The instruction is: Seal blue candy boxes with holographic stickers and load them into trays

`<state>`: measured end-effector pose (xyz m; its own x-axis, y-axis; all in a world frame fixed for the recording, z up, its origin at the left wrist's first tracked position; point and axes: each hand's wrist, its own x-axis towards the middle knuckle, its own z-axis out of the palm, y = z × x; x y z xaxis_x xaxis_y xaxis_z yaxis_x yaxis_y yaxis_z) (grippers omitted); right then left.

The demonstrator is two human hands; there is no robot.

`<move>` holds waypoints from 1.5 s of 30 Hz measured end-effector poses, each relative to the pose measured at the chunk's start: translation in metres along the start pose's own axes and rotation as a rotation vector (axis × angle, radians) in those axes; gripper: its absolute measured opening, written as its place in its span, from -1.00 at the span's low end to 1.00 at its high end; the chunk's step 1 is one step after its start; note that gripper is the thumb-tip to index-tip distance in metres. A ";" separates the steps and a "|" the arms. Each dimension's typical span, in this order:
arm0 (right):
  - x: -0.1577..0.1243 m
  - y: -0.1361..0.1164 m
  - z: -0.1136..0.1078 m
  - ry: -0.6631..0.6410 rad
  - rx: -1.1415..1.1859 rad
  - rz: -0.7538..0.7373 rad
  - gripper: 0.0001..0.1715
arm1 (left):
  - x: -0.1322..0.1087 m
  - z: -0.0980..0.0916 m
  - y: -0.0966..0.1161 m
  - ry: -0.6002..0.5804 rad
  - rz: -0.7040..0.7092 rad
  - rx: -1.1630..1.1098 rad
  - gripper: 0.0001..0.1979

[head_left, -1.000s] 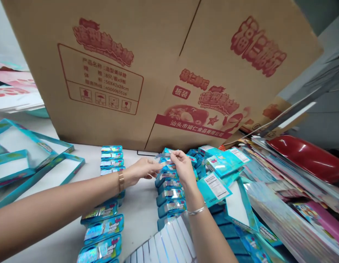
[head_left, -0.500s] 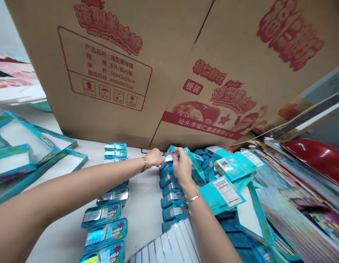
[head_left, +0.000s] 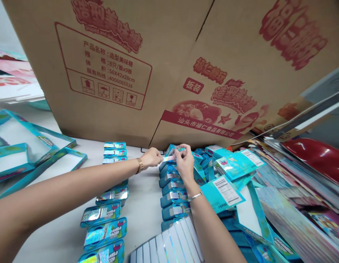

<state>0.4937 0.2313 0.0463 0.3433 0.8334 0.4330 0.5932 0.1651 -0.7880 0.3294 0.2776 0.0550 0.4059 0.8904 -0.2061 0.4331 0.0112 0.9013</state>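
Note:
A short shiny strip is stretched between my two hands over the far end of the middle row of blue boxes. My left hand pinches its left end. At its right end, my right hand pinches it with thumb and fingers. On the left stands another row of blue boxes with shiny strips across their tops, partly hidden under my left forearm. A sheet of silvery strips lies at the near edge, beside my right forearm.
A large printed cardboard box stands behind the rows. Blue trays lie at the left. Flattened blue cartons are heaped at the right, beside stacked printed sheets and a red glossy object.
My left hand has moved slightly left and my right hand slightly right. More of the strip now shows between them.

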 end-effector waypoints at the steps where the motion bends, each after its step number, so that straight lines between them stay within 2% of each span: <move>1: 0.001 0.000 -0.001 -0.009 0.008 0.010 -0.61 | -0.001 -0.002 0.000 0.001 -0.001 -0.011 -0.83; 3: 0.004 -0.002 -0.003 -0.030 0.055 0.012 -0.51 | -0.004 -0.005 0.001 -0.001 0.000 -0.044 -0.84; 7: 0.009 -0.006 -0.007 -0.088 0.190 -0.024 -0.19 | -0.007 -0.009 0.004 -0.026 0.022 -0.123 -0.84; 11: 0.012 -0.004 -0.014 -0.188 0.172 -0.001 0.01 | -0.006 -0.011 0.010 -0.064 0.076 -0.178 -0.83; 16: 0.014 -0.007 -0.020 -0.290 0.328 0.166 0.16 | -0.007 -0.020 0.029 -0.155 0.212 -0.222 -0.84; 19: 0.014 -0.015 -0.021 -0.268 0.475 0.261 0.23 | -0.008 -0.026 0.038 -0.187 0.260 -0.225 -0.83; 25: 0.013 -0.020 -0.023 -0.216 0.640 0.310 0.36 | -0.006 -0.026 0.038 -0.210 0.252 -0.178 -0.82; 31: 0.012 -0.017 -0.024 -0.143 0.695 0.326 0.23 | -0.007 -0.026 0.038 -0.212 0.244 -0.141 -0.81; 34: 0.012 -0.014 -0.025 -0.157 0.654 0.286 0.26 | -0.008 -0.025 0.038 -0.211 0.240 -0.105 -0.82; 37: 0.013 -0.010 -0.023 -0.163 0.512 0.191 0.23 | -0.006 -0.024 0.035 -0.189 0.222 -0.040 -0.84; 41: 0.010 -0.004 -0.014 -0.127 0.119 -0.039 0.05 | 0.003 -0.018 0.027 -0.087 0.167 0.124 -0.89; 45: 0.003 0.001 -0.006 -0.150 -0.222 -0.262 -0.08 | 0.010 -0.009 0.021 -0.001 0.110 0.275 -0.90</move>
<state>0.4999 0.2306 0.0491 0.0579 0.8489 0.5254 0.7960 0.2784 -0.5375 0.3355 0.2907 0.0757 0.4631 0.8790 -0.1134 0.5881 -0.2091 0.7813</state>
